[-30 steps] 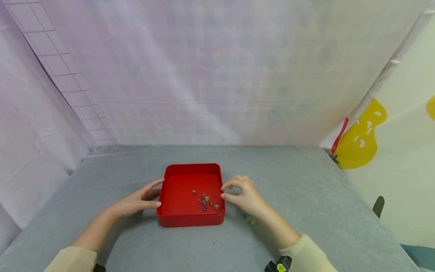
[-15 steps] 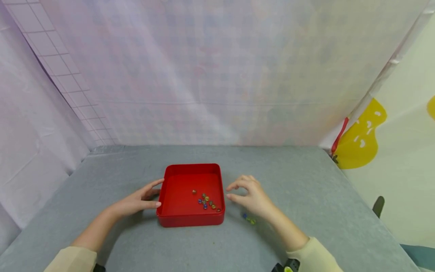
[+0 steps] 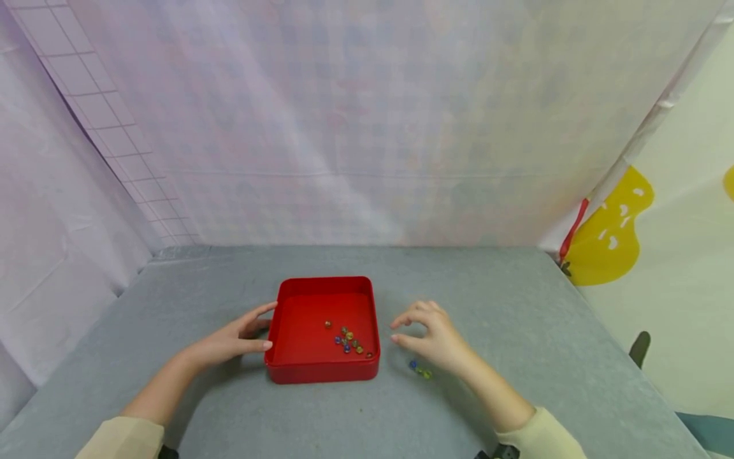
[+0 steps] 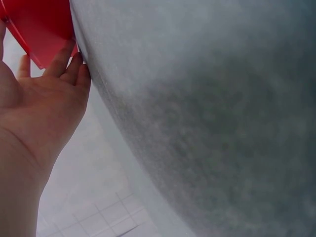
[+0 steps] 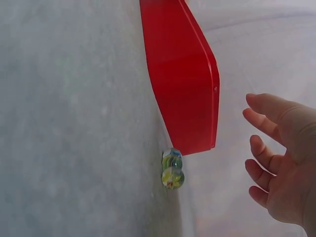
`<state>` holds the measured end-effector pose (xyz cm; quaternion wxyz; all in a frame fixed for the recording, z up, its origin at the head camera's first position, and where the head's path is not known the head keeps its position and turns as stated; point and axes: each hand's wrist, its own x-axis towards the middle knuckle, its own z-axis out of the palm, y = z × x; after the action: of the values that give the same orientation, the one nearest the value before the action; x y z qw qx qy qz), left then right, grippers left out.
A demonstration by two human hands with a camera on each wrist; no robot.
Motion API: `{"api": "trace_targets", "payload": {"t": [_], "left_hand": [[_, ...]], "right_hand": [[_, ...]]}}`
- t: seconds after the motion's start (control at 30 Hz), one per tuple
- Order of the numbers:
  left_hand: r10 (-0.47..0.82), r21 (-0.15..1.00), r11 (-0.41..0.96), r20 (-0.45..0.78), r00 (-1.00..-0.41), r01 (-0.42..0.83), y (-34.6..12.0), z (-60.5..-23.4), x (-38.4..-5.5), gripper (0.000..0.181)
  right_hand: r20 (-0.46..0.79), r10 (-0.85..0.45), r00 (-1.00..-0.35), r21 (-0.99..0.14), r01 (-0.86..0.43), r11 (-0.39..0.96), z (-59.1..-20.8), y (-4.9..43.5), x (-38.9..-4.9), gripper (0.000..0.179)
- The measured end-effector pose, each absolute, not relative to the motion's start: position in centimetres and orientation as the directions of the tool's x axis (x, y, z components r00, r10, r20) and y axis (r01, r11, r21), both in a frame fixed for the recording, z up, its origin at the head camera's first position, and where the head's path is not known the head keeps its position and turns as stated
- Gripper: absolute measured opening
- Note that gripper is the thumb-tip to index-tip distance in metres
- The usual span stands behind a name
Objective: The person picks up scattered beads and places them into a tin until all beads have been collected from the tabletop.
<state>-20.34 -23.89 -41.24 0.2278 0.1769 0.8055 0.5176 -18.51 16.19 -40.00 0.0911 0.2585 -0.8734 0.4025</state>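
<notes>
A square red tray (image 3: 321,374) sits on the grey table, with several glass marbles (image 3: 350,335) gathered toward its right front corner. Against the tray's left side my left hand (image 3: 232,341) rests, fingers and thumb spread along the wall; the left wrist view shows its fingertips at the red wall (image 4: 47,34). To the right of the tray hovers my right hand (image 3: 436,338), fingers loosely bent and nothing between them. Just below that hand, a blue marble (image 3: 413,364) and a yellow marble (image 3: 427,375) lie on the table with a greenish one between; the right wrist view shows them overlapping.
The grey table (image 3: 229,414) stretches around the tray. A pale curtain (image 3: 367,127) hangs along its back edge, and white cloth hangs at the left and right, the right one with a yellow print (image 3: 610,242).
My right hand has drawn back from the tray's right wall, moving right. A few marbles in the tray's right front corner have rolled slightly. The left hand and tray have stayed put.
</notes>
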Motion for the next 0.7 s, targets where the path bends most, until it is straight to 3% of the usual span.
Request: {"api": "trace_targets", "payload": {"t": [0.7], "left_hand": [[0.515,0.918,0.397,-0.205,-0.832,0.019,-23.9,-41.1,-20.4,0.076]], "right_hand": [[0.398,-0.405,-0.823,-0.604,-0.568,0.560,-40.9,18.2,-17.9,0.017]]}}
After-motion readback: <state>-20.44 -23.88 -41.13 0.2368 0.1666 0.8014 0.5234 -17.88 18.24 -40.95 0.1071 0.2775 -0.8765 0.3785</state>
